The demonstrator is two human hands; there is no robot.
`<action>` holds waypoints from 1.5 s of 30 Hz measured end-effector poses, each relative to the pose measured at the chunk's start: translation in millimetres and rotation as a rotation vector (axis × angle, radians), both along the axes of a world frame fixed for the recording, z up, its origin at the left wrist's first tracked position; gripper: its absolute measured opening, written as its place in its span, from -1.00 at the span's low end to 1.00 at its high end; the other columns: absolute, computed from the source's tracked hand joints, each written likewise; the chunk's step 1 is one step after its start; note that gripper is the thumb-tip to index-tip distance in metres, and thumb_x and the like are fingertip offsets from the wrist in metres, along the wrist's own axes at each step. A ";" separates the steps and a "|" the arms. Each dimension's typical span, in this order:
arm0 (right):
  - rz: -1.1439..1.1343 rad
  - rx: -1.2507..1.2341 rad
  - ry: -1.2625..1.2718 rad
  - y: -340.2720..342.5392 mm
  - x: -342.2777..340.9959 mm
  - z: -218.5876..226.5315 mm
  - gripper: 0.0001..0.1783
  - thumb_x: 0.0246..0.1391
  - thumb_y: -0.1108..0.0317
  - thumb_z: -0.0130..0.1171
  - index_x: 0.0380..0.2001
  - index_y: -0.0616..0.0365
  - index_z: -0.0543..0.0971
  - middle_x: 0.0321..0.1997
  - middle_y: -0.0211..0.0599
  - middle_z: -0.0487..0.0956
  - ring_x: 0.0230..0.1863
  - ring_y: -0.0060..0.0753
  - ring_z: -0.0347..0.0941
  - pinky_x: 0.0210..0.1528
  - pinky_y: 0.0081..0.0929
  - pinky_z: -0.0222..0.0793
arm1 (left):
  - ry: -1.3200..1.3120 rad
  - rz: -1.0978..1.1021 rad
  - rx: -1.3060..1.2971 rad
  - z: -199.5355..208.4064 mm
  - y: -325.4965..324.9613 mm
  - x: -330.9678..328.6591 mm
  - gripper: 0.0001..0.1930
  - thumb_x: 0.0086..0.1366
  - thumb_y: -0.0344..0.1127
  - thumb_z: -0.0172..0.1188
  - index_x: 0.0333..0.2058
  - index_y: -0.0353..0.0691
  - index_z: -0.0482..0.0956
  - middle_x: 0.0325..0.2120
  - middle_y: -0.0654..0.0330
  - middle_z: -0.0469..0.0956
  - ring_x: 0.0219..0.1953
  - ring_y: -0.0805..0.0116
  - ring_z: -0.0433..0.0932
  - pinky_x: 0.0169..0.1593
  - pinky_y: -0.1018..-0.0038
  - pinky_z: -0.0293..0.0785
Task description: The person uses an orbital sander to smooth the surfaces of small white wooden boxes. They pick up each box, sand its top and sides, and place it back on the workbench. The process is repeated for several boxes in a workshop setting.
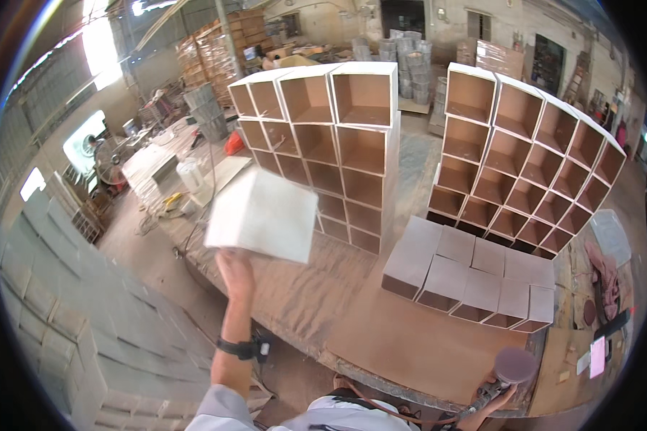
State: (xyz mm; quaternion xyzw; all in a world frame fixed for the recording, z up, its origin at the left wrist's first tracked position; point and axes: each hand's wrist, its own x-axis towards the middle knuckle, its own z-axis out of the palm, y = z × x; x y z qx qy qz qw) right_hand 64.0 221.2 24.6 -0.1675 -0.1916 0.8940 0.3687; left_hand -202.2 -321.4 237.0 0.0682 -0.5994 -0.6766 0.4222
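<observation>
My left hand [236,267] grips a white box [262,215] by its near lower edge and holds it up, tilted, over the left side of the workbench [316,298]. Its fingers are partly hidden behind the box. Low at the right, my right hand [497,399] is closed round a disc sander [490,391] with its round purplish-brown pad [515,365] turned up. A group of grey-topped boxes [474,276] lies in front of it, their brown inner sides showing at the open ends.
A tall stack of open white boxes [366,93] stands behind the held box; another stack [510,144] rises at the right. A flat brown board [388,337] covers the near bench. Grey boxes [122,345] are piled at the left. A pink cloth [604,276] lies far right.
</observation>
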 end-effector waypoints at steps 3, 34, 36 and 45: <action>0.212 -0.078 0.100 -2.1 12.4 -17.8 -0.42 0.14 -0.06 0.18 0.03 0.16 0.41 -0.17 -0.22 0.48 -0.29 -0.40 0.44 -0.41 -0.52 0.49 | 0.054 0.230 -0.356 81.8 -29.6 -26.4 -0.77 0.30 -0.40 0.03 -0.18 -0.45 0.52 -0.34 0.20 0.46 -0.44 0.50 0.33 -0.37 0.51 0.28; -0.156 -0.021 -0.087 -44.5 22.9 42.3 -0.53 0.19 0.04 0.14 0.01 0.13 0.42 -0.13 -0.32 0.50 -0.32 -0.50 0.39 -0.43 -0.58 0.41 | -0.533 0.049 -0.546 -194.4 44.3 -32.2 -0.75 0.18 -0.32 0.18 -0.45 -0.48 0.60 -0.56 -0.28 0.54 -0.42 -0.25 0.60 -0.38 0.13 0.47; -0.137 0.036 -0.093 -43.2 28.4 42.1 -0.52 0.19 0.05 0.16 0.01 0.17 0.41 -0.13 -0.28 0.49 -0.31 -0.46 0.39 -0.41 -0.59 0.43 | -0.549 0.047 -0.574 -199.4 64.7 -47.1 -0.73 0.18 -0.29 0.19 -0.45 -0.48 0.60 -0.53 -0.32 0.53 -0.36 -0.30 0.58 -0.35 0.08 0.47; -0.205 0.137 -0.203 -54.0 53.2 49.9 -0.48 0.21 0.02 0.13 0.03 0.22 0.40 -0.09 -0.21 0.50 -0.32 -0.41 0.42 -0.39 -0.59 0.49 | -0.643 -0.052 -0.634 -246.2 78.6 -113.0 -0.66 0.21 -0.23 0.23 -0.45 -0.53 0.57 -0.47 -0.33 0.56 -0.29 -0.33 0.57 -0.23 0.02 0.46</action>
